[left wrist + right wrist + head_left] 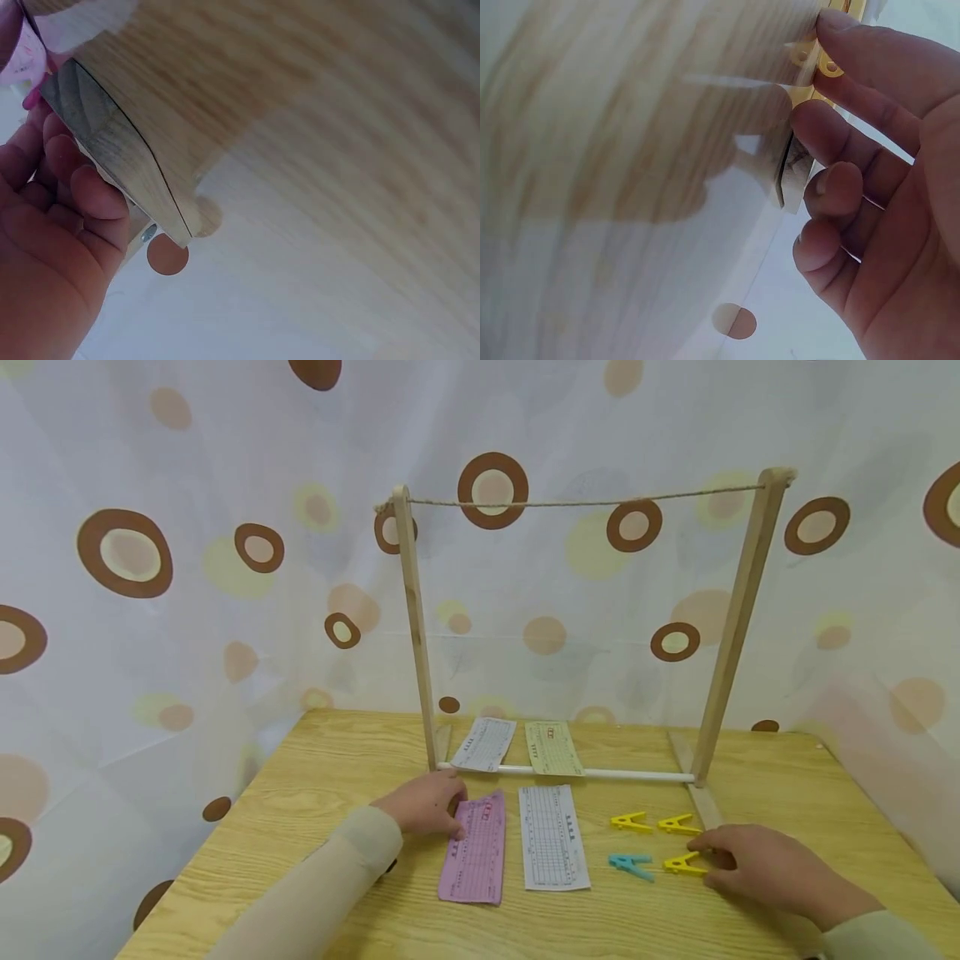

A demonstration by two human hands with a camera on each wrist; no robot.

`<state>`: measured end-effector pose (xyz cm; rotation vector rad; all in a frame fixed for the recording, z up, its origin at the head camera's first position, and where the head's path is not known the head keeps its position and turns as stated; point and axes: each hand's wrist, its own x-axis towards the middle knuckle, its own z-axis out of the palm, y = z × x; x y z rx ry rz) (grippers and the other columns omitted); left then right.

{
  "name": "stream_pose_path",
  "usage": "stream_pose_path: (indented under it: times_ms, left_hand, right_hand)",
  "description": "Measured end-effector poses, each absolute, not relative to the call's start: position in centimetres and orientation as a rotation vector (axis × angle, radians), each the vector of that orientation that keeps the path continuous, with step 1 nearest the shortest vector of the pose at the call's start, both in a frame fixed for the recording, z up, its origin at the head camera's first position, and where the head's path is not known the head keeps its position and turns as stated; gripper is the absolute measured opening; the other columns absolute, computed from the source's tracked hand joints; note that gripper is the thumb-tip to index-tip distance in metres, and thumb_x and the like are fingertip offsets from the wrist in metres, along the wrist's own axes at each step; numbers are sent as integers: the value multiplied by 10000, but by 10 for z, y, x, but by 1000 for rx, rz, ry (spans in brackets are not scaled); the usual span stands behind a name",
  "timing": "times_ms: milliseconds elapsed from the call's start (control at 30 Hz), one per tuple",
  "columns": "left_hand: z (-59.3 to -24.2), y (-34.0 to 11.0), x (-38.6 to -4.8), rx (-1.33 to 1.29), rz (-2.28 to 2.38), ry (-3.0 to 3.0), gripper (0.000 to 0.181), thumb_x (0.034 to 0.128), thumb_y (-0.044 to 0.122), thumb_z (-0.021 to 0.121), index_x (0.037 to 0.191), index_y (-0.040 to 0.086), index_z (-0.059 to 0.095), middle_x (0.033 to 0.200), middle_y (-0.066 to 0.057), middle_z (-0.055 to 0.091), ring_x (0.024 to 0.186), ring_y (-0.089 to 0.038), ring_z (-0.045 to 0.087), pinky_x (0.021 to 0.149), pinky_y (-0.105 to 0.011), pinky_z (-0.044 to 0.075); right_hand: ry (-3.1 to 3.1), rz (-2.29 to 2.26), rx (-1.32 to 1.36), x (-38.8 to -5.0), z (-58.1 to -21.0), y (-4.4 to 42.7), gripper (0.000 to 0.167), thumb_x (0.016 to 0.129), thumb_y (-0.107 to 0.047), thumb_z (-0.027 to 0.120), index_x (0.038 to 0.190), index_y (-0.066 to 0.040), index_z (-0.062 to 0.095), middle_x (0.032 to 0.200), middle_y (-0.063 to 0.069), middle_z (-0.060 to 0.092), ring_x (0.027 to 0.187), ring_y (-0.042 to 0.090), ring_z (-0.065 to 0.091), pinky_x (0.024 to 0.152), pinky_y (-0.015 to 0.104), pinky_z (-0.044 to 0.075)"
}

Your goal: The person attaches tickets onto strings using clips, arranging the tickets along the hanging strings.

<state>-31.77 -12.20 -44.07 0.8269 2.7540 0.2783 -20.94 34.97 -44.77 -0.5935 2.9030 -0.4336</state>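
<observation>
My left hand (427, 803) is at the upper left edge of a pink printed slip (474, 856), thumb and forefinger apart; the left wrist view shows its fingers loosely bent. Beside that slip lies a white printed slip (553, 839). My right hand (772, 867) is at the handle end of a yellow clothespin (682, 863), thumb and forefinger spread around it. Any contact there is hard to tell. A blue clothespin (632, 865) lies to its left. Behind it are another yellow clothespin (632, 822) and a third yellow clothespin (678, 823).
A wooden frame stands at the back, with a left post (415, 627), a right post (738, 627) and a string (570, 504) between their tops. A second white slip (483, 745) and a yellow slip (553, 748) lie by its white bottom rod (637, 775). A patterned curtain (555, 585) hangs behind.
</observation>
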Motion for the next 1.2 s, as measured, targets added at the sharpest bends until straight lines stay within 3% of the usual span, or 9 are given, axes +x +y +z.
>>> stream_pose_path:
  times_ms: [167, 367, 600, 1000, 1200]
  left_hand:
    - [-440, -120, -317, 826, 277, 2734, 249, 819, 373, 850, 862, 201, 675, 799, 106, 580, 724, -92, 529, 705, -284, 461]
    - [-441, -118, -317, 816, 303, 2734, 272, 840, 326, 833, 716, 195, 630, 686, 89, 575, 642, -85, 484, 629, -276, 424]
    - [-442, -118, -316, 816, 318, 2774, 278, 857, 263, 809, 677, 178, 616, 663, 84, 566, 608, -81, 475, 600, -264, 420]
    - [-424, -117, -311, 749, 510, 2777, 275, 967, 210, 687, 701, 152, 652, 660, 46, 561, 540, -87, 505, 509, -257, 426]
    - [-414, -116, -309, 856, 574, 2822, 267, 1008, 203, 645, 760, 114, 689, 718, 49, 582, 608, -90, 493, 560, -257, 426]
  right_hand:
    - [2892, -454, -608, -210, -448, 351, 336, 883, -353, 779, 1163, -175, 728, 736, -152, 462, 665, 1, 407, 612, 284, 341]
    - [2906, -476, -591, -210, -446, 350, 268, 884, -239, 768, 1142, -199, 710, 744, -142, 489, 651, 11, 421, 599, 279, 366]
    - [2887, -601, -569, -210, -444, 350, 340, 902, -244, 754, 1217, -145, 672, 749, -130, 510, 600, 22, 424, 557, 258, 379]
    - [2893, -819, -662, -212, -425, 345, 257, 984, -267, 687, 1201, -144, 625, 803, -130, 539, 616, 32, 450, 551, 258, 394]
    - [2911, -965, -738, -209, -413, 334, 215, 990, -205, 682, 1175, -147, 589, 804, -118, 532, 576, 46, 420, 519, 261, 389]
